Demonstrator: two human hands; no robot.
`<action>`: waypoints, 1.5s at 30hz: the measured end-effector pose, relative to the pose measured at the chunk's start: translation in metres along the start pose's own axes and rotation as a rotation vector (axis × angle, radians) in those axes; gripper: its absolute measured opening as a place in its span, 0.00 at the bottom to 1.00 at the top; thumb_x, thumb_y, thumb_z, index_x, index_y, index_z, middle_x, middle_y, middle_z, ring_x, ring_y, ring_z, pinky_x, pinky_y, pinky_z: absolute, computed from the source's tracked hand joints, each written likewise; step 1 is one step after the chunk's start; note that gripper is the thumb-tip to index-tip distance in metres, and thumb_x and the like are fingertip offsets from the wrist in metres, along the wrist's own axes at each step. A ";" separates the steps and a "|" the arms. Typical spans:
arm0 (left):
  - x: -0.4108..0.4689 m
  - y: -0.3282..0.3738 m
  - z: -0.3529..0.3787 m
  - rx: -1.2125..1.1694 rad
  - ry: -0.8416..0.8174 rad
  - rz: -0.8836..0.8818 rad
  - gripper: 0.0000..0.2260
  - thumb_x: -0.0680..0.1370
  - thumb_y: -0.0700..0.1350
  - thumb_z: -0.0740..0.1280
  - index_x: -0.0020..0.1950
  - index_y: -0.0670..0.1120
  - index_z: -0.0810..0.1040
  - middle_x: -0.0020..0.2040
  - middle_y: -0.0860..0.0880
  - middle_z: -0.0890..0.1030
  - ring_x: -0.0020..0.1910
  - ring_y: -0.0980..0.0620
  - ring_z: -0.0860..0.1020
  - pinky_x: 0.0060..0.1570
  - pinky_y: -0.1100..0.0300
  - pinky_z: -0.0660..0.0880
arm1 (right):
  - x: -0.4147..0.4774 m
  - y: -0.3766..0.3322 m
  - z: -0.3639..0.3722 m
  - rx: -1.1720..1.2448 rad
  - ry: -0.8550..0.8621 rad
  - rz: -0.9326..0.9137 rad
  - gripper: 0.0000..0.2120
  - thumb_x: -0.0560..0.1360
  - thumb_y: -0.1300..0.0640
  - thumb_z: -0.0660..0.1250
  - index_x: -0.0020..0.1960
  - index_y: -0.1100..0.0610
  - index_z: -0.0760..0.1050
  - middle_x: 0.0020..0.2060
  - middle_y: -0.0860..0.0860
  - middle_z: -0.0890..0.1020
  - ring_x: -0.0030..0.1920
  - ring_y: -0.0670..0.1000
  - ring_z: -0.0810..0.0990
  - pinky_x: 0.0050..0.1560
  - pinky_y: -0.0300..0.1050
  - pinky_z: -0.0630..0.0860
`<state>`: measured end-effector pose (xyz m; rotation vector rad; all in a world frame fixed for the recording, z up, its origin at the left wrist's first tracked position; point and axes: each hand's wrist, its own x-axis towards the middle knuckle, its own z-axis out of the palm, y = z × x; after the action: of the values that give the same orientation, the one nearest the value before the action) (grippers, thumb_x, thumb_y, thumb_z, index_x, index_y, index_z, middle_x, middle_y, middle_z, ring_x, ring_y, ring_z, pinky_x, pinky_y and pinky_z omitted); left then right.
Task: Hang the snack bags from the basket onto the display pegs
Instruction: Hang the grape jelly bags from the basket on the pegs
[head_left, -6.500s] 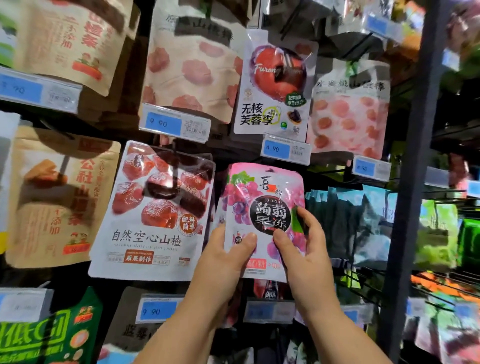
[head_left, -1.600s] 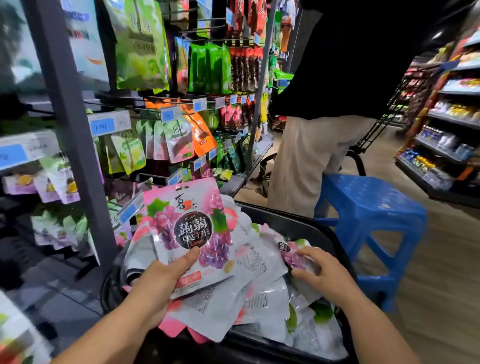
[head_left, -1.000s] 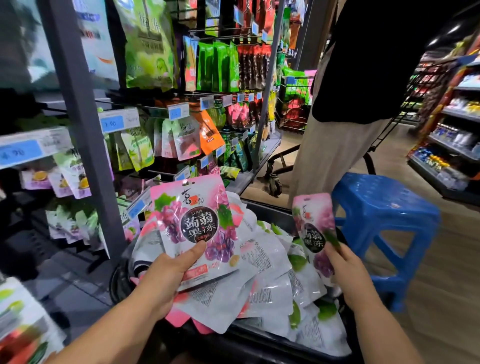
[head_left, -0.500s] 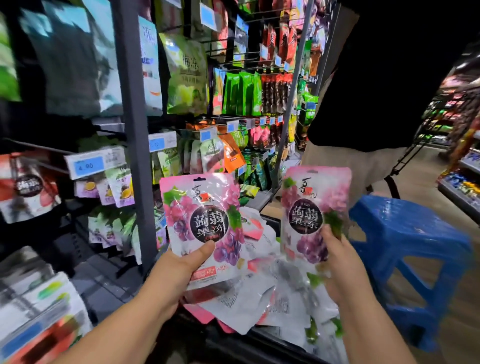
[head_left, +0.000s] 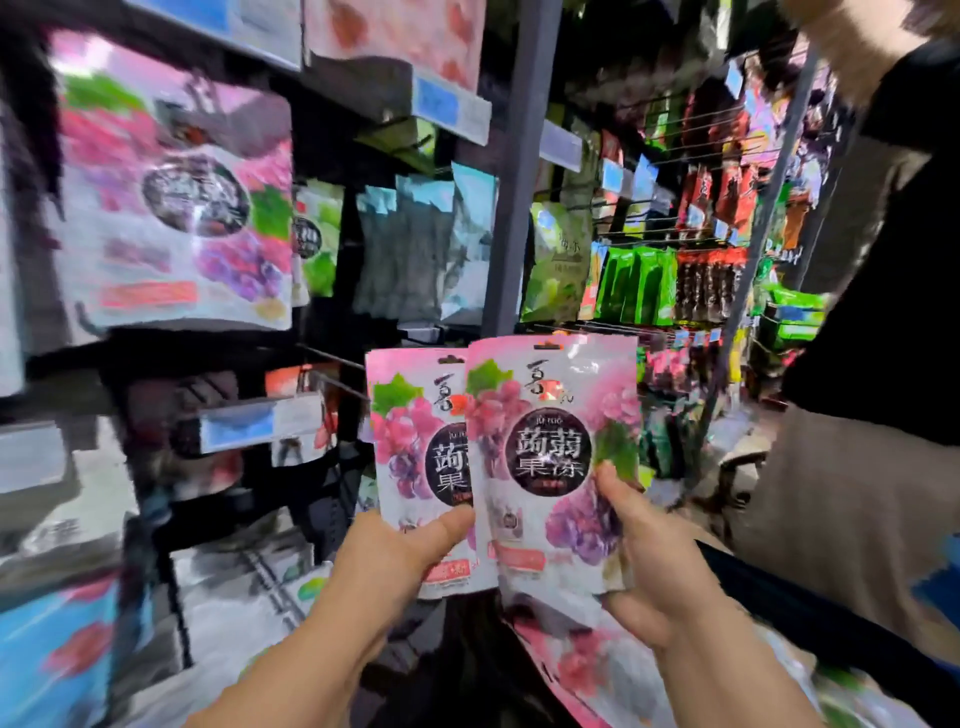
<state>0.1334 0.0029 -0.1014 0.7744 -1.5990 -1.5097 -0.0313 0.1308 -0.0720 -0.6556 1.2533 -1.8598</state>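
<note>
Shop racking crowded with hanging packets fills the background, much of it blurred. Two bags are held up in front of it, neither on a peg yet. The left bag (head_left: 410, 447) is pinched low down by the left hand (head_left: 384, 566), thumb across its front and fingers behind. The right bag (head_left: 550, 441) is gripped at its lower right edge by the right hand (head_left: 654, 577), thumb on the front. The right bag overlaps the left one's right side, and both are upright and face out. They are flat pink-and-white pouches printed with purple grapes, a green leaf and a dark round label, each with a hang slot in the top strip. They look light and floppy, so I judge the slot will need steadying to meet a wire. A hung bag (head_left: 176, 208) of seemingly the same print shows at upper left, so some stocking looks done. Wire pegs (head_left: 332, 358) stick out just left of the held pair, above a price tag (head_left: 249, 426). Below the right hand, more bags (head_left: 587, 670) lie in the basket (head_left: 831, 623), so plenty is left. A bystander (head_left: 883, 312) stands at the right.
</note>
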 end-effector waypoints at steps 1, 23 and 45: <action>-0.001 0.001 -0.010 0.019 0.014 0.026 0.15 0.60 0.60 0.79 0.35 0.51 0.85 0.31 0.50 0.83 0.30 0.55 0.77 0.41 0.50 0.76 | 0.005 0.005 0.012 -0.007 -0.027 0.011 0.22 0.71 0.43 0.67 0.52 0.58 0.85 0.56 0.63 0.83 0.63 0.66 0.78 0.69 0.71 0.65; -0.035 0.088 -0.158 0.124 0.452 0.292 0.09 0.68 0.45 0.79 0.34 0.48 0.79 0.26 0.58 0.79 0.23 0.65 0.74 0.24 0.73 0.66 | 0.039 0.017 0.189 -0.272 -0.542 -0.328 0.21 0.60 0.55 0.78 0.49 0.58 0.75 0.37 0.52 0.81 0.37 0.48 0.80 0.43 0.42 0.76; -0.043 0.133 -0.215 0.177 0.640 0.309 0.06 0.70 0.51 0.76 0.42 0.50 0.83 0.33 0.58 0.84 0.35 0.61 0.81 0.29 0.70 0.69 | 0.064 -0.044 0.286 -0.012 -0.415 -0.250 0.10 0.77 0.61 0.70 0.56 0.63 0.78 0.46 0.60 0.86 0.42 0.58 0.87 0.43 0.56 0.84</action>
<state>0.3512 -0.0560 0.0201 0.9399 -1.2902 -0.7931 0.1378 -0.0621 0.0769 -1.1806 0.9435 -1.7885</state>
